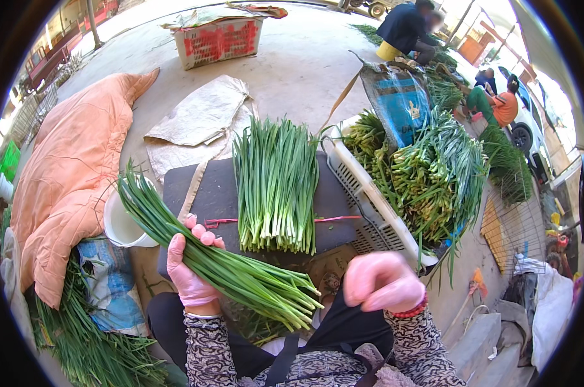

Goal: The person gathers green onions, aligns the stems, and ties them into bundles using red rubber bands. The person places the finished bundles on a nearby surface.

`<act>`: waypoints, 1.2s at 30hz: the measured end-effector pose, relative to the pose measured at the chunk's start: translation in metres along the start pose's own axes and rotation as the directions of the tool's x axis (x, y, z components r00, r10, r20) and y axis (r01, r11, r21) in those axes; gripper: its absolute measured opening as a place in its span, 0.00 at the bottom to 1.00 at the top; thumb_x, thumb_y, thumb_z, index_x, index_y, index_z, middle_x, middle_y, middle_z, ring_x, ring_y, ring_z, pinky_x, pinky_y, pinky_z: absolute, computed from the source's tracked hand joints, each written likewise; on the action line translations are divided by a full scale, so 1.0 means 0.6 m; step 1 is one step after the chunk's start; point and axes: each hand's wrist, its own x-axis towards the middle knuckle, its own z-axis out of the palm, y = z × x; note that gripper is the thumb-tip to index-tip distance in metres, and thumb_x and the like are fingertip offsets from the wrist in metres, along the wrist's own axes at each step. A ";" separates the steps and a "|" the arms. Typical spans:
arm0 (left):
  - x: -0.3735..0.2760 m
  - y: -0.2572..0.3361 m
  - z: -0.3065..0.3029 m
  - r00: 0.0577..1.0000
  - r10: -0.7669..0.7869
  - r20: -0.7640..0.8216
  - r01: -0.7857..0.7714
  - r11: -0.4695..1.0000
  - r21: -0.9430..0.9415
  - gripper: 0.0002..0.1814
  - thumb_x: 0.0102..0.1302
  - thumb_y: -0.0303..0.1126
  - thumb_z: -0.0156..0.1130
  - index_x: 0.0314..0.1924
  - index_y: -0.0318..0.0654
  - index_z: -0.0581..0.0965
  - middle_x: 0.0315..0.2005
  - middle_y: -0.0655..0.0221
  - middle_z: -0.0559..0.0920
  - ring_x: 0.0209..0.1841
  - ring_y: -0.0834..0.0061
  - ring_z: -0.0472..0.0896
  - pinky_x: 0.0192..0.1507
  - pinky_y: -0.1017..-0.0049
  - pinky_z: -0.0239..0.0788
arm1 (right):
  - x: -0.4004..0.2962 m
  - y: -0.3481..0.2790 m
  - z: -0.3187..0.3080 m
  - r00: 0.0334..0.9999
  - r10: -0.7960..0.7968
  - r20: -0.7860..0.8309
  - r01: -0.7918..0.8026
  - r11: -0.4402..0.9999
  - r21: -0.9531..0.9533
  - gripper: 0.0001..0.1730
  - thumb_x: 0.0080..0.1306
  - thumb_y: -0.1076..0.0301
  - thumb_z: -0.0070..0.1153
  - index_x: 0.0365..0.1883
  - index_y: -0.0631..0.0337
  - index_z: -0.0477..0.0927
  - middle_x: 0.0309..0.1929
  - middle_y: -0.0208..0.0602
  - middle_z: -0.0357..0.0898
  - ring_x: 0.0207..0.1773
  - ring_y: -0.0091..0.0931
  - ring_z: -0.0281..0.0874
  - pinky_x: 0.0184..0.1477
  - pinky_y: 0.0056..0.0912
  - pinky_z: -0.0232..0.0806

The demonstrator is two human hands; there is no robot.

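My left hand point(192, 275), in a thin pinkish glove, is closed round a bundle of long green garlic chives point(234, 275), with the pale cut ends pointing to the lower right. My right hand point(386, 283), gloved too and blurred, is raised to the right of those ends; its fingers are curled, and whether anything small is between them cannot be told. Ahead, a larger flat bunch of chives point(277, 188) lies on a dark padded board point(202, 188), its pale ends towards me. A pink tie strip point(338, 219) shows at both sides beneath that bunch.
Right of the board stands a white plastic crate point(369, 188) heaped with chives. A white bucket point(122, 217) and an orange quilt point(79, 159) are on the left. Woven sacking point(200, 116) lies beyond the board. People sit among greens at the upper right.
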 end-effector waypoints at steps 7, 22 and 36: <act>0.002 0.019 -0.005 0.990 0.010 0.139 0.007 0.993 -0.122 0.17 0.67 0.34 0.54 0.54 0.37 0.68 0.30 0.75 0.68 0.33 0.79 0.70 0.47 0.68 0.67 | 0.002 0.029 0.023 0.934 -0.156 -0.322 -0.268 0.290 -0.919 0.17 0.56 0.66 0.61 0.45 0.58 0.78 0.41 0.38 0.78 0.42 0.35 0.78 0.45 0.33 0.71; 0.004 0.023 -0.014 0.984 0.095 0.152 -0.072 0.986 -0.149 0.17 0.63 0.27 0.58 0.50 0.37 0.65 0.30 0.72 0.73 0.34 0.76 0.74 0.50 0.66 0.71 | 0.055 0.082 0.136 0.922 -0.386 -0.036 0.151 0.445 -0.883 0.23 0.52 0.71 0.59 0.49 0.60 0.73 0.40 0.37 0.79 0.39 0.33 0.80 0.39 0.31 0.73; 0.003 0.022 -0.026 0.990 0.113 0.081 -0.102 0.986 -0.130 0.18 0.61 0.27 0.58 0.52 0.34 0.69 0.29 0.72 0.73 0.35 0.76 0.73 0.49 0.68 0.69 | 0.059 0.092 0.170 0.916 -0.360 0.177 0.337 0.450 -0.827 0.22 0.55 0.66 0.60 0.50 0.59 0.74 0.45 0.37 0.76 0.42 0.34 0.78 0.41 0.34 0.72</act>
